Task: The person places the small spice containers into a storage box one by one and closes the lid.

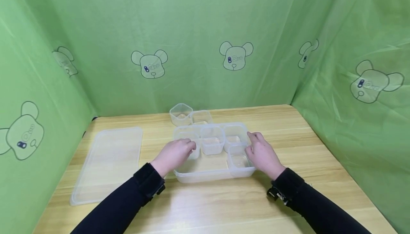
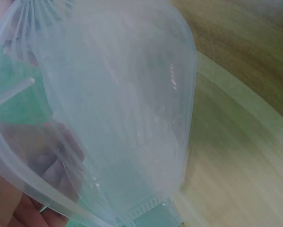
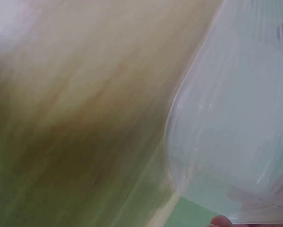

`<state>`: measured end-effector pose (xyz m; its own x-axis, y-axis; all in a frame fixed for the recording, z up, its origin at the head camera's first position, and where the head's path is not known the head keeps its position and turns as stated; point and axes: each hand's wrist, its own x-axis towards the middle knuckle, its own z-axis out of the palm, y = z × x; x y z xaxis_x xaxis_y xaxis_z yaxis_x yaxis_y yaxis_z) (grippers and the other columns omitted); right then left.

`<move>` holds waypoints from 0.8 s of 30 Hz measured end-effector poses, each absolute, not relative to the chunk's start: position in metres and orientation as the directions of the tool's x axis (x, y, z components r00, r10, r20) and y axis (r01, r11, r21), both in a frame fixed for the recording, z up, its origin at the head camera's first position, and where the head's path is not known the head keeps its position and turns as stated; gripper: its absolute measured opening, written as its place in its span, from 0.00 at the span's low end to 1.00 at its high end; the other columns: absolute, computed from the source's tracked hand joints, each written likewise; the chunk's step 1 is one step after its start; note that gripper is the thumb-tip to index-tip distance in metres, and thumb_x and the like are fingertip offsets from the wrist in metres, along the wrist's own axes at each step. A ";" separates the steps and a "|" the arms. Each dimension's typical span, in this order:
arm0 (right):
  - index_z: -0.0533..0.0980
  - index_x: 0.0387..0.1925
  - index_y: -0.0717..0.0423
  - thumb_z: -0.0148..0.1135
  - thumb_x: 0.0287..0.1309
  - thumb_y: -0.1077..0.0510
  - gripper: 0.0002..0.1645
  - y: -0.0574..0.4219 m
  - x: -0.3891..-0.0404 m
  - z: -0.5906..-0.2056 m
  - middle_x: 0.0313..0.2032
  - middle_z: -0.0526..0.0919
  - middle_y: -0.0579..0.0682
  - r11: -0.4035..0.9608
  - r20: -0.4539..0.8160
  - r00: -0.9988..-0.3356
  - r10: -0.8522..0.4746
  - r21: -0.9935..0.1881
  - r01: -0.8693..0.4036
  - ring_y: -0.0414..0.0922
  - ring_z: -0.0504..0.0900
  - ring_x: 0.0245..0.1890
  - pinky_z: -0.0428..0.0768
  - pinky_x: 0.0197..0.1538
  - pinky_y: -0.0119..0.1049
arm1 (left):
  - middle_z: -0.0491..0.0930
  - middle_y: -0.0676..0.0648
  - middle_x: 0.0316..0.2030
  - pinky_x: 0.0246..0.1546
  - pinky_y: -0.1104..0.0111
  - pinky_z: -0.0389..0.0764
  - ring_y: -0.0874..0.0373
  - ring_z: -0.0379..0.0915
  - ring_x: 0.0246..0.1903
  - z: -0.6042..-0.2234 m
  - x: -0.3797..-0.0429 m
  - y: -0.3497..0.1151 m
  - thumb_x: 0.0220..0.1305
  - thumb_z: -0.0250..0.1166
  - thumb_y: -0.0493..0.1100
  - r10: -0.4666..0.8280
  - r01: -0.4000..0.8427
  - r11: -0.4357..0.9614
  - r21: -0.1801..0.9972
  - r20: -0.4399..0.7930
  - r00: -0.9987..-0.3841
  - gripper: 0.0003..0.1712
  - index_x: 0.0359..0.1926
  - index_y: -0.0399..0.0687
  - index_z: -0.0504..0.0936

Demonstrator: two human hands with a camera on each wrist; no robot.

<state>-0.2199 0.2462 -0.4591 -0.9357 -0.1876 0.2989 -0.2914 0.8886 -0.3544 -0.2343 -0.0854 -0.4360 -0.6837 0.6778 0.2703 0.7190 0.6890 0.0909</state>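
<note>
A large translucent plastic box [image 1: 205, 177] lies at the middle of the table with several small clear containers inside. My left hand [image 1: 176, 154] reaches over its left side, fingers curled at the small left container [image 1: 187, 134]; these fingers [image 2: 65, 146] show blurred through plastic in the left wrist view. At the right end, my right hand [image 1: 264, 154] has its thumb at the rim of the front right container [image 1: 239, 157] and its index finger by the box's edge. One fingertip [image 3: 221, 220] shows at a plastic rim in the right wrist view. Middle [image 1: 213, 139] and back right [image 1: 235, 133] containers stand between the hands.
A flat translucent lid [image 1: 109, 162] lies on the left of the wooden table [image 1: 217, 212]. Behind the box stand two more small containers, one on the left [image 1: 181, 115] and one on the right [image 1: 201, 116]. Green cloth [image 1: 198, 88] walls surround the back and sides.
</note>
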 end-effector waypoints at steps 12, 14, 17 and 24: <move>0.64 0.67 0.74 0.54 0.65 0.62 0.32 0.248 -0.220 -0.458 0.56 0.73 0.66 0.884 0.283 -0.941 -0.186 -0.370 -0.286 0.47 0.77 0.32 0.82 0.42 0.48 | 0.85 0.50 0.38 0.40 0.64 0.83 0.54 0.83 0.38 -0.437 -0.240 -0.083 0.65 0.68 0.36 0.628 0.680 0.723 0.124 0.294 -0.721 0.05 0.40 0.49 0.83; 0.64 0.67 0.74 0.54 0.65 0.62 0.32 0.248 -0.221 -0.458 0.55 0.73 0.66 0.884 0.284 -0.941 -0.185 -0.370 -0.286 0.46 0.77 0.31 0.82 0.42 0.48 | 0.85 0.50 0.38 0.40 0.64 0.83 0.54 0.83 0.38 -0.438 -0.241 -0.083 0.65 0.68 0.36 0.620 0.673 0.728 0.133 0.292 -0.728 0.05 0.41 0.49 0.84; 0.64 0.67 0.75 0.54 0.65 0.62 0.32 0.249 -0.221 -0.458 0.54 0.74 0.65 0.884 0.294 -0.937 -0.189 -0.364 -0.293 0.47 0.77 0.32 0.82 0.42 0.48 | 0.85 0.50 0.38 0.41 0.64 0.83 0.54 0.83 0.38 -0.439 -0.242 -0.082 0.65 0.68 0.36 0.608 0.662 0.735 0.144 0.292 -0.738 0.05 0.41 0.49 0.84; 0.66 0.65 0.75 0.54 0.65 0.64 0.30 0.248 -0.221 -0.458 0.53 0.75 0.64 0.880 0.309 -0.930 -0.201 -0.361 -0.310 0.46 0.76 0.31 0.82 0.42 0.48 | 0.85 0.50 0.38 0.41 0.64 0.83 0.55 0.83 0.38 -0.441 -0.245 -0.082 0.65 0.67 0.36 0.591 0.645 0.748 0.157 0.286 -0.755 0.04 0.40 0.48 0.84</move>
